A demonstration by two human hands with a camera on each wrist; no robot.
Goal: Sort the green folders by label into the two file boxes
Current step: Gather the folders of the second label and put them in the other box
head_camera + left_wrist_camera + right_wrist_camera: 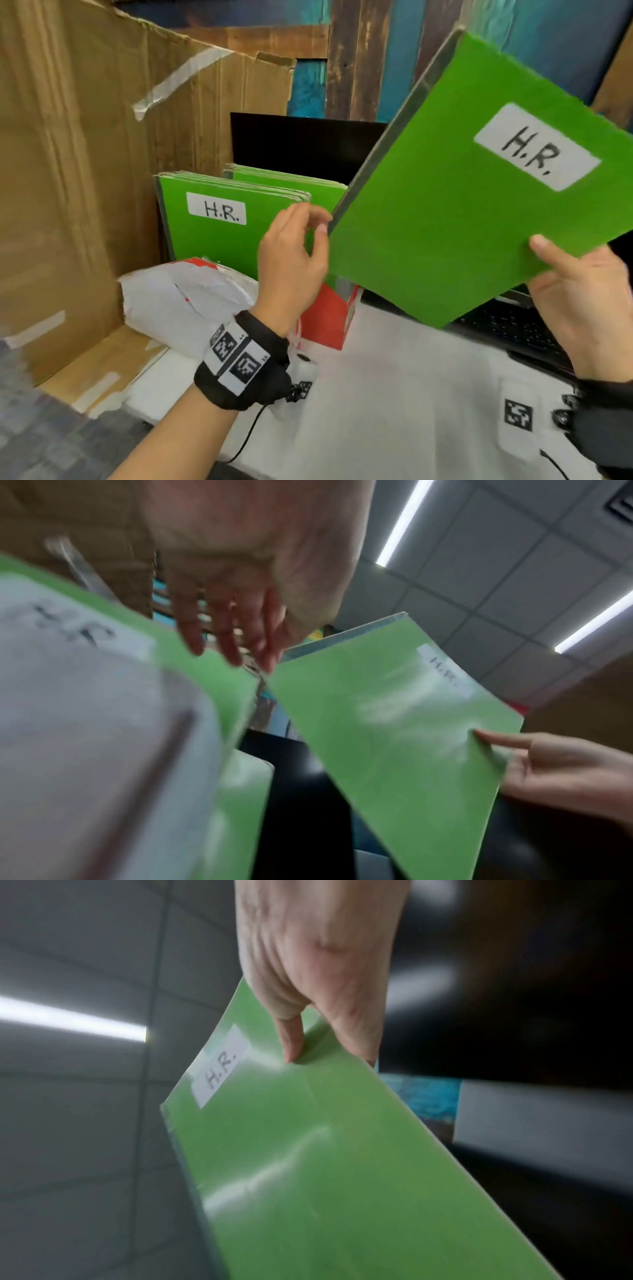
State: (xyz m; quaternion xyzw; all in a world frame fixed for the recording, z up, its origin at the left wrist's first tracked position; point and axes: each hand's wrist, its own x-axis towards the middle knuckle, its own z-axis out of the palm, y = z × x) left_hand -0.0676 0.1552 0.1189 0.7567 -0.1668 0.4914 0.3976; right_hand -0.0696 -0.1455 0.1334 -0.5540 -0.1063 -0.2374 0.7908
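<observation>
- One green folder (455,219) up in the air, tilted, my right hand (589,308) pinching its lower right corner. White label (536,147) reads "H.R."
- My left hand (294,260) is loose, fingers relaxed right at the folder's left edge, not gripping anything.
- Two stacks of green folders stand behind: front stack (219,219) labelled "H.R.", back stack (291,181) label hidden.
- One red file box (329,318) visible below.

Cardboard sheet (85,154), laptop (513,329), perhaps plastic bag (185,298).

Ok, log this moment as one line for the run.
right hand pinches H.R. folder | left hand open at its corner | H.R. stack ahead
</observation>
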